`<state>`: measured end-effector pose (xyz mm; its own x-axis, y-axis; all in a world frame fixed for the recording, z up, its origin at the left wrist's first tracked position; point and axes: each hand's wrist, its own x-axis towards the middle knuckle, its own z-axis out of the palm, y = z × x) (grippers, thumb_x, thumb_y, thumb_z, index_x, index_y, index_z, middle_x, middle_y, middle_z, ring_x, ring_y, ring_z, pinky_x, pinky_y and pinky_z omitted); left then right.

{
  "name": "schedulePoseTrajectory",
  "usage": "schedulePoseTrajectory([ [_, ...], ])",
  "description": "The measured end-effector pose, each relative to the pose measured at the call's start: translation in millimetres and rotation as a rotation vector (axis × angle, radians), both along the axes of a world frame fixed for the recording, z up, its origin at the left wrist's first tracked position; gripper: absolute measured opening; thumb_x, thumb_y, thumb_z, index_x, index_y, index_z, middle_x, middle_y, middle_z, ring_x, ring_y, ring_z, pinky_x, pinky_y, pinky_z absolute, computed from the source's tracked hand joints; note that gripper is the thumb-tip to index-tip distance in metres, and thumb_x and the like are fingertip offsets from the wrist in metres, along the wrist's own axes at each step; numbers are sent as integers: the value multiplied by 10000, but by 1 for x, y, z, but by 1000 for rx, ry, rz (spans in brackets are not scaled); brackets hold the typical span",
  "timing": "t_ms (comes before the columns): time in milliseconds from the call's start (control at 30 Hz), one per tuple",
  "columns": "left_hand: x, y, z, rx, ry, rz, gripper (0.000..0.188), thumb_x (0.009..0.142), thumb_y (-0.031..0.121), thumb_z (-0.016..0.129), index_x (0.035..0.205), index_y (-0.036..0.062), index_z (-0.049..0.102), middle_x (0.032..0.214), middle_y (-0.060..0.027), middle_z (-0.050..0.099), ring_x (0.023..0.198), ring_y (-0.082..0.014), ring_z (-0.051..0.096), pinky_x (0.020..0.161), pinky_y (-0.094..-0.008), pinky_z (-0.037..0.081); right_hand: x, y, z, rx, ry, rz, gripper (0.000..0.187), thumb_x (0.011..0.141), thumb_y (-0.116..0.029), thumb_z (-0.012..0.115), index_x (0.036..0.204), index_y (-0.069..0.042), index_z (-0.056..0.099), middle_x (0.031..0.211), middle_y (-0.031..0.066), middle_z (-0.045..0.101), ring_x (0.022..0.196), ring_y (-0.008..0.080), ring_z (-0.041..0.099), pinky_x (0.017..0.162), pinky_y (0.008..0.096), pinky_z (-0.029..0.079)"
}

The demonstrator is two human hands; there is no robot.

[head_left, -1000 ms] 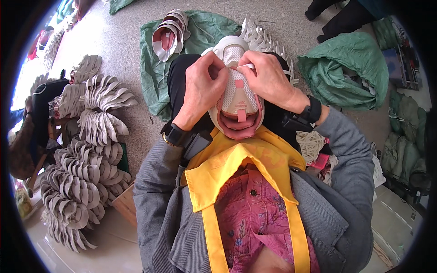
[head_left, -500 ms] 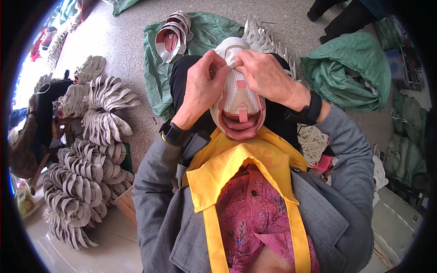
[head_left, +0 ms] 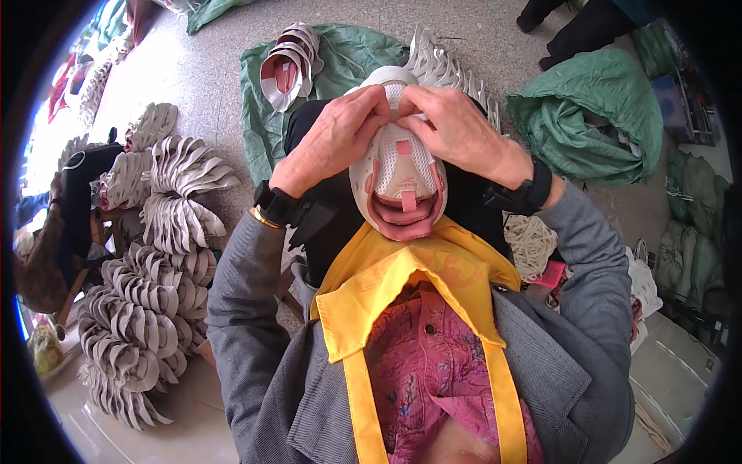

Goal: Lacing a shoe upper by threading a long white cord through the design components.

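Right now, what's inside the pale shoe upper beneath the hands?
The shoe upper shows pink lining at its opening; deeper inside is covered by its mesh top, so unseen.

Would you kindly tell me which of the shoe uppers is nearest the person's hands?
It is the pink-trimmed shoe upper, just beyond the yellow apron, touched by the left hand and right hand; the nested uppers lie apart on the green sheet.

The left hand (head_left: 340,133) and right hand (head_left: 457,133) nearly meet above the lap's (head_left: 477,203) far edge, fingertips pinched, elbows spread wide.
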<state>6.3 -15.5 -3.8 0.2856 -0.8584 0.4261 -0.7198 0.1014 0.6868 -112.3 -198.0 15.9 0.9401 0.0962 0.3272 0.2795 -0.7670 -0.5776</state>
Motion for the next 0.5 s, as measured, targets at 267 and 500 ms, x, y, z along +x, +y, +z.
schedulePoseTrajectory([
  [267,26,58,18,123,7,141,73,912,-26,590,923,-9,520,811,-86,546,710,-179,522,660,-316,453,-27,-21,17,-31,194,-97,78,837,-54,620,867,17,629,795,208,661,755,404,655,687,470,520],
  [500,15,90,9,236,84,324,165,865,-10,689,976,-9,567,834,-80,572,749,-156,583,695,-298,478,-40,-11,13,-92,86,-191,79,888,-84,635,898,-11,664,857,153,672,825,361,658,704,437,520],
])
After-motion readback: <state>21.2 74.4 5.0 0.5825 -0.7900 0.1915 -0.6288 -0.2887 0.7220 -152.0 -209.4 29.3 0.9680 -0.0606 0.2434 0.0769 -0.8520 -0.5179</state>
